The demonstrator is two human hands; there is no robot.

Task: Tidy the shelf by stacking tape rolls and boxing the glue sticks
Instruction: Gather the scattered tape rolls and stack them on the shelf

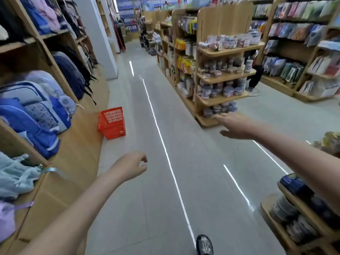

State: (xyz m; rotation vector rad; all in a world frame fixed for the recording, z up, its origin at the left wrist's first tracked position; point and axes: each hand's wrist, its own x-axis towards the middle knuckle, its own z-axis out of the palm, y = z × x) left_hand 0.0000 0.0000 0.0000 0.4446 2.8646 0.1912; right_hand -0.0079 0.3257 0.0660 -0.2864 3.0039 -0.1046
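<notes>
- Both hands are being held out over the aisle floor [184,162], and nothing is being carried in either.
- The left hand [131,167] is being kept low, with its fingers loosely curled around nothing.
- The right hand [237,127] is being stretched farther forward, palm down, with straight, spread fingers that are touching nothing.
- Tape rolls and glue sticks are not being made out with certainty anywhere; the goods are too blurred for that.
- Round, roll-like items are being seen on two shelving units: the end shelf [224,78] lying ahead of the right fingertips, and the near shelf [294,214] lying below and behind the right forearm.
- The end shelf is being pointed at by the right hand, so it is being judged the likelier goal, though this is a guess.
- Its boards are being seen running crosswise to the outstretched right arm, with small tubs and rolls standing in rows on them.
- The right hand is being judged the nearer hand to either unit; the left is well apart from both.
- A red basket [112,123] is standing on the floor ahead of the left hand, beside the shelves of backpacks [35,109] on that side.
- The task is being judged as not yet begun.
</notes>
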